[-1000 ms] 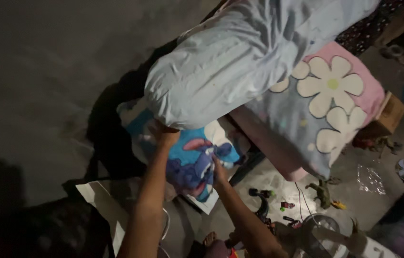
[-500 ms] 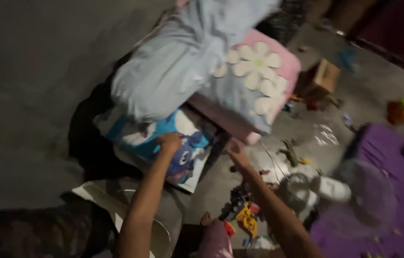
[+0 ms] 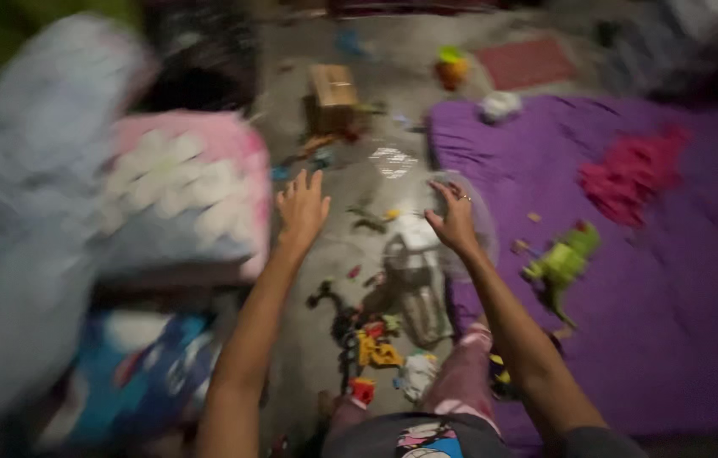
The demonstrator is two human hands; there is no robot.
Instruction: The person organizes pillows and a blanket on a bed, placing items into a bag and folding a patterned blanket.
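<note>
Both hands have let go of the pillows, which now lie blurred at far left; the flowered pillow (image 3: 185, 191) lies with its long axis across the view; the left hand (image 3: 302, 208) hovers just beside it, fingers spread, empty; toys (image 3: 371, 348) litter the floor below; the right hand (image 3: 454, 222), open, hangs over the fan (image 3: 414, 254) by the purple mat (image 3: 656, 280).

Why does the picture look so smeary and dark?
Head view: dim room light; the pale blue pillow and flowered pillow on the left are streaked with motion blur; the left hand, right hand and green toy dinosaur look sharper.
</note>
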